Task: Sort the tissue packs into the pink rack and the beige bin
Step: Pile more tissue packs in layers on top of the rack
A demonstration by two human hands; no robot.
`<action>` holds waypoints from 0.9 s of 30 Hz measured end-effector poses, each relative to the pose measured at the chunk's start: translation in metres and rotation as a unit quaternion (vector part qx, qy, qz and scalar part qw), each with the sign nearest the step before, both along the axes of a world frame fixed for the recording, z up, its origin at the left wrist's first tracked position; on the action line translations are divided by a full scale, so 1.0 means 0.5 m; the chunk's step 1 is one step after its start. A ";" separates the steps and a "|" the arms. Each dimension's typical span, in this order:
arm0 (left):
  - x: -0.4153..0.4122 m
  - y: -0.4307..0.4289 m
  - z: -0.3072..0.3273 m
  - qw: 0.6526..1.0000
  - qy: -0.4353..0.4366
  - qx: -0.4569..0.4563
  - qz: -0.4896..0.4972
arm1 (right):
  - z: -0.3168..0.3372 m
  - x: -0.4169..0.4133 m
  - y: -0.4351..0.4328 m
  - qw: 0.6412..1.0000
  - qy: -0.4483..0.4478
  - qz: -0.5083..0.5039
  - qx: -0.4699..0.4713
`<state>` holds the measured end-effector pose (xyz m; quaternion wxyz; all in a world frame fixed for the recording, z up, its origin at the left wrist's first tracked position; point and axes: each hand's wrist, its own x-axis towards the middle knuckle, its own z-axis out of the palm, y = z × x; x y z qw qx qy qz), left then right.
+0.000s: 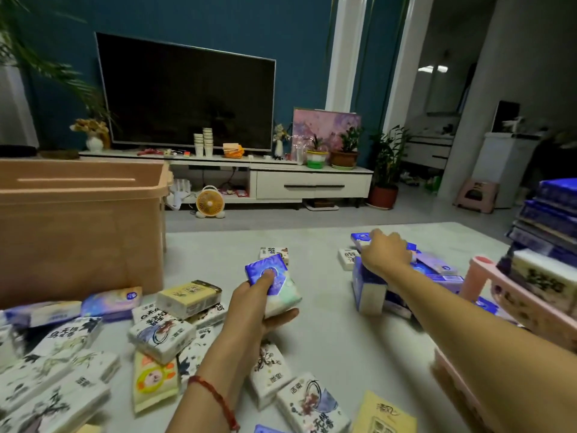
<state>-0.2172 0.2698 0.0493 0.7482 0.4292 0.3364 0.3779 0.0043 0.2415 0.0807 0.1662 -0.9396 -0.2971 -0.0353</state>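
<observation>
The room is dim, with a cool bluish cast. The brightest spot is a white ceiling light (pixel 432 69) in the far room at right. The large black flat television screen (pixel 187 95) carries only faint reflections (dull, spread-out patches). Shadows on the pale grey surface (pixel 327 323) are soft and shallow. Wide-angle bending bows the white door pillar (pixel 346 51) and tilts the television's edges. The blue-and-white wrapped tissue pack (pixel 282 289) in the left hand (pixel 249 307) is fairly crisp. The right hand (pixel 385 253), gripping a blue-wrapped tissue pack (pixel 360 238), is slightly smeared. At the right edge the pink plastic rack (pixel 480 270) and the near forearm (pixel 487 339) blur out. The tall beige plastic bin (pixel 78 232) looks flat and soft.
</observation>
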 end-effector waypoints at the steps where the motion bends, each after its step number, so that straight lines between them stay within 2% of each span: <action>1: 0.000 0.001 0.007 1.000 -0.002 -0.003 -0.004 | -0.012 0.021 -0.006 0.999 0.013 -0.008 -0.048; 3: -0.002 0.003 0.024 1.000 -0.017 -0.014 -0.004 | -0.028 0.045 -0.010 0.996 0.018 -0.016 -0.081; 8: -0.021 -0.004 0.055 0.998 -0.046 -0.039 0.025 | -0.013 0.032 0.001 0.999 -0.019 -0.041 0.005; 10: -0.035 -0.008 0.060 0.998 -0.038 -0.032 0.026 | 0.015 0.003 0.008 0.997 -0.071 -0.007 0.035; 12: -0.055 -0.016 0.064 1.000 0.003 0.004 0.024 | 0.065 -0.039 0.026 0.992 -0.080 0.074 0.056; 15: -0.091 -0.042 0.090 0.993 0.066 0.089 0.034 | 0.187 -0.121 0.041 0.975 -0.010 0.210 0.069; 18: -0.107 -0.093 0.149 0.987 0.057 0.140 0.059 | 0.344 -0.164 0.001 0.949 0.036 0.297 0.097; 23: -0.047 -0.201 0.274 0.976 0.027 0.214 0.031 | 0.539 -0.084 -0.214 0.932 0.072 0.313 0.167; 27: 0.057 -0.261 0.364 0.966 0.022 0.256 0.019 | 0.554 0.042 -0.397 0.886 0.234 0.332 0.222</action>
